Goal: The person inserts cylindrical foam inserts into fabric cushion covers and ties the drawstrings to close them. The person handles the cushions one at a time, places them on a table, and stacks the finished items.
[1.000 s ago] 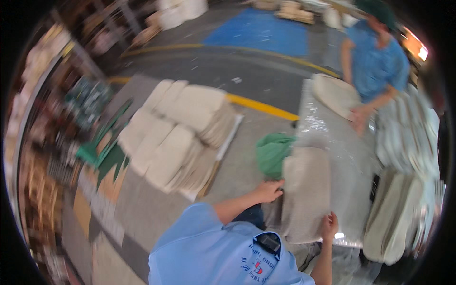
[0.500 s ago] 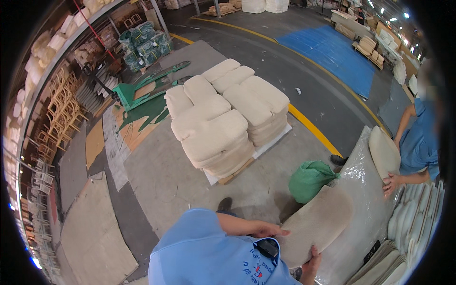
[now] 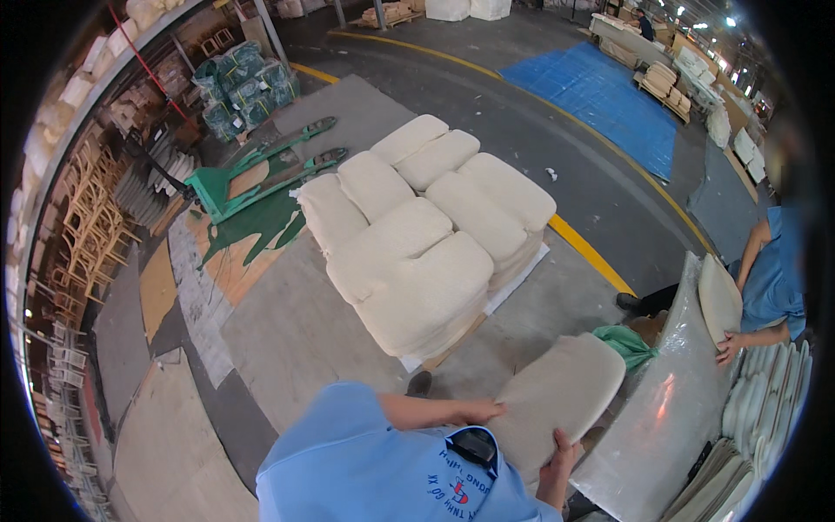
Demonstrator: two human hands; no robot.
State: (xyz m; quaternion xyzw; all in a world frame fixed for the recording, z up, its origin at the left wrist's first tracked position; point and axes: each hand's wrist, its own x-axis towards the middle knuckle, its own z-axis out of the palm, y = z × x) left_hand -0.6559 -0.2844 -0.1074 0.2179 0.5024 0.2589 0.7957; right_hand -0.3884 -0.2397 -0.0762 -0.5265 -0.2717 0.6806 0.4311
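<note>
A beige, rounded seat cushion [image 3: 557,391] is held up in front of my body, tilted, between both hands. My left hand [image 3: 487,410] grips its near left edge, fingers partly hidden by it. On its lower right edge is my right hand [image 3: 562,449], closed around the rim. Behind the cushion, the gathered top of a green sack [image 3: 628,346] shows. To the right stands a table wrapped in clear plastic [image 3: 648,435]. Ahead, several similar cushions lie in a stack [image 3: 426,270] on a low pallet.
Across the table a co-worker in blue [image 3: 770,283] holds another cushion [image 3: 720,300]. Rows of white and beige pads [image 3: 765,400] stand at the table's right. A green pallet jack [image 3: 230,187] is at far left, past cardboard sheets [image 3: 178,435]. A yellow line [image 3: 591,252] runs behind the stack.
The cushion has come off the plastic-covered table and moved left toward the stack, in both my hands. It now covers most of the green sack. My view has shifted slightly.
</note>
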